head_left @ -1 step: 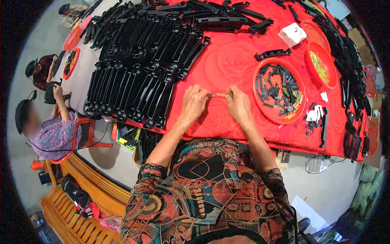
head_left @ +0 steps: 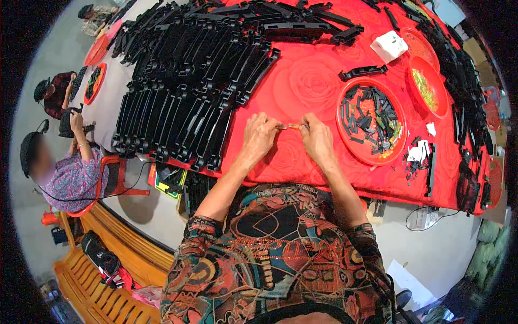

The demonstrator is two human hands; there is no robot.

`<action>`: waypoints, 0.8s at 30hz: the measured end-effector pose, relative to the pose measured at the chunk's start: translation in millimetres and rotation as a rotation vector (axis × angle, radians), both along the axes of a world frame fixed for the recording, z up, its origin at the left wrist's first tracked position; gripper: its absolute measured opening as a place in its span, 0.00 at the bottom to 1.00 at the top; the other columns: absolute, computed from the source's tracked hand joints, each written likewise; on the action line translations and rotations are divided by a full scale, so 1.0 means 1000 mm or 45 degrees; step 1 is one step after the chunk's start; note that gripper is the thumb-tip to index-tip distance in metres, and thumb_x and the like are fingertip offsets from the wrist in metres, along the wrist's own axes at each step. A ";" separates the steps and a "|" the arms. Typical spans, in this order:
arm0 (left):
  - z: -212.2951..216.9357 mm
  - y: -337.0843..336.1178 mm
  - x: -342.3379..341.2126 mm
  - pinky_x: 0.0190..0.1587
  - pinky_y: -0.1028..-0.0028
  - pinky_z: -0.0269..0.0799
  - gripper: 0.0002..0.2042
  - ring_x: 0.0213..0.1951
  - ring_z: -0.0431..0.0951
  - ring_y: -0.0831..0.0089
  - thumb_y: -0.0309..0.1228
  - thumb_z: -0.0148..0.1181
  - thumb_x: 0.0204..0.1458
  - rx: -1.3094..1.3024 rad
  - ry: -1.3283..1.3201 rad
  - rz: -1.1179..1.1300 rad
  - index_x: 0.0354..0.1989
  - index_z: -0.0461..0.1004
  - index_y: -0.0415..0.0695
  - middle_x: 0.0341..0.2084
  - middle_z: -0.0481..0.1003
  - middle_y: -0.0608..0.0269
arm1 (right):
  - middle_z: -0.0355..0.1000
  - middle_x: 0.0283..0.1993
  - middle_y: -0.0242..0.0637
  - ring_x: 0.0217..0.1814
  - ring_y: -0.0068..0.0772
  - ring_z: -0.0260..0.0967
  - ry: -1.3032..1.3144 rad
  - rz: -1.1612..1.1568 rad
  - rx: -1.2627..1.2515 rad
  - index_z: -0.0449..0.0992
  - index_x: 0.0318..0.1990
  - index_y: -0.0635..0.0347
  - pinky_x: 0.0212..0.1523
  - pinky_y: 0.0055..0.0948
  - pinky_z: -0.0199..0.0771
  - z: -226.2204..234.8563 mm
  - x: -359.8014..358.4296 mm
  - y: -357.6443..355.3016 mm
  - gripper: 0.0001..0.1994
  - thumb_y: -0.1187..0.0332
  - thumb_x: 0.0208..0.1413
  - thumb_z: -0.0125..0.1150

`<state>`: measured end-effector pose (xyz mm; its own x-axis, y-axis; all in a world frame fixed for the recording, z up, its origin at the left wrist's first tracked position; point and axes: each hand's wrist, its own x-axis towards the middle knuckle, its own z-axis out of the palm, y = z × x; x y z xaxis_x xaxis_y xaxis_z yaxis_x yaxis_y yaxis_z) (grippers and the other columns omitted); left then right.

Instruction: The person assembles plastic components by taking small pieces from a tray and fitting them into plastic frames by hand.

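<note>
Over the red tablecloth [head_left: 310,81], my left hand [head_left: 260,136] and my right hand [head_left: 317,141] face each other with fingers closed in a pinch. Their fingertips almost meet; whatever they hold is too small to name. Left of my left hand lie rows of long black plastic strips [head_left: 178,119] with clip-like ends, packed side by side. Close to my right hand, a round red tray [head_left: 339,116] holds many short black pieces [head_left: 382,116] and some yellow-green ones.
One black strip [head_left: 362,72] and a white block [head_left: 388,47] lie beyond the tray. A red bowl [head_left: 440,89] holds yellow-green bits. White scraps [head_left: 418,152] and black crumbs lie at right. Two people [head_left: 81,167] sit on the left, near a wooden bench [head_left: 102,275].
</note>
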<state>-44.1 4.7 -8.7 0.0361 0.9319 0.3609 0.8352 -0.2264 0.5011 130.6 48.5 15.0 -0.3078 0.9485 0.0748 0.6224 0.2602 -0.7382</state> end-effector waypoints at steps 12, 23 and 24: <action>0.004 -0.005 -0.010 0.36 0.62 0.62 0.16 0.36 0.68 0.59 0.28 0.66 0.36 -0.054 -0.015 -0.022 0.37 0.72 0.45 0.30 0.68 0.60 | 0.70 0.29 0.50 0.34 0.53 0.69 -0.153 0.033 0.102 0.70 0.32 0.61 0.31 0.45 0.66 -0.011 0.005 0.006 0.05 0.70 0.50 0.55; -0.005 -0.006 -0.003 0.33 0.63 0.61 0.06 0.31 0.68 0.60 0.25 0.63 0.39 0.059 0.018 -0.009 0.26 0.72 0.45 0.24 0.68 0.61 | 0.68 0.31 0.49 0.33 0.56 0.68 -0.119 0.183 0.170 0.68 0.35 0.56 0.31 0.51 0.67 -0.017 0.002 0.000 0.06 0.70 0.49 0.53; -0.008 -0.006 -0.004 0.32 0.64 0.61 0.06 0.30 0.68 0.60 0.25 0.62 0.40 0.077 0.013 -0.004 0.26 0.72 0.44 0.23 0.68 0.60 | 0.68 0.31 0.49 0.33 0.56 0.68 -0.120 0.173 0.201 0.68 0.35 0.56 0.31 0.51 0.67 -0.017 0.007 0.000 0.06 0.70 0.49 0.53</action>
